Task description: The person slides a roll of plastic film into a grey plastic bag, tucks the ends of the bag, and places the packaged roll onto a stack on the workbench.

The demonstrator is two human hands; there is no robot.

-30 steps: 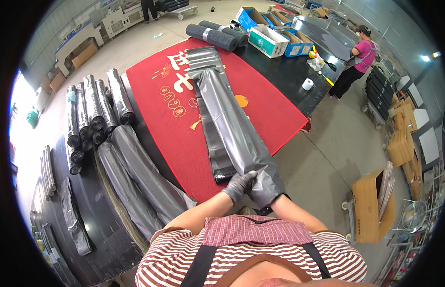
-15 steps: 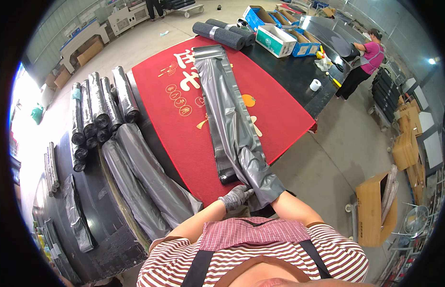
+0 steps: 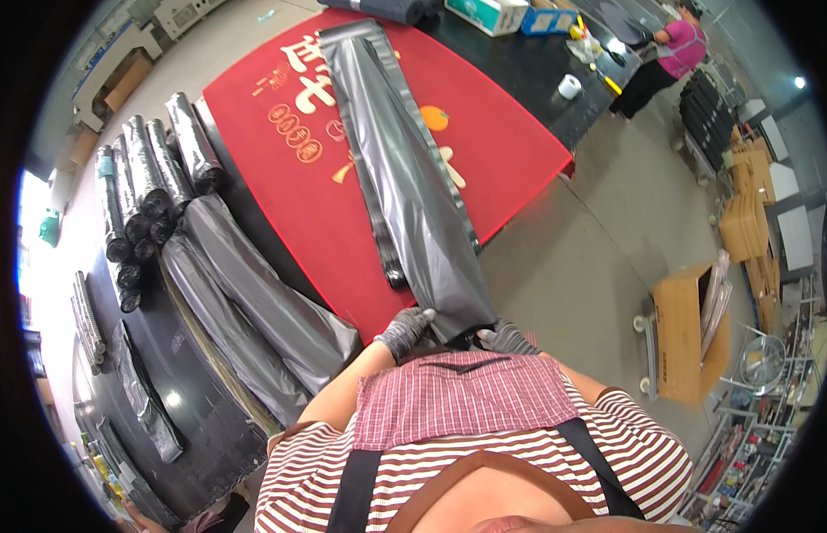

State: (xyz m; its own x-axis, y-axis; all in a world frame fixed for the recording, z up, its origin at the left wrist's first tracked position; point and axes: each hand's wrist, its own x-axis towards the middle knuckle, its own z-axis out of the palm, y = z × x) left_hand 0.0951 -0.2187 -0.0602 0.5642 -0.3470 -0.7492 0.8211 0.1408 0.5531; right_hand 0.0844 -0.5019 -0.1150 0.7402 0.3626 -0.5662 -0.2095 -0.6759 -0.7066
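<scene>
Head view: the left grip (image 3: 405,332), gloved in grey, is closed on the left edge of the near end of a grey plastic sleeve (image 3: 418,204), thumb on top; the right grip (image 3: 511,339) seems to pinch the opposite corner. Half a second ago the right one was buried inside the plastic; now it shows outside, so the near end is held from both sides, and the sleeve lies smoother. It stretches away over a darker plastic layer (image 3: 393,271) and a red mat (image 3: 511,169) on the black table (image 3: 529,71). Several fingers are tucked out of sight, and the dark patch between the grips is too small to identify. The sleeve covers part of the mat's printed design. Farther out, dark grey rolls (image 3: 378,9) and a green-and-white box (image 3: 485,15) are cut off by the upper edge, and a co-worker's (image 3: 684,53) hands are hard to make out.
</scene>
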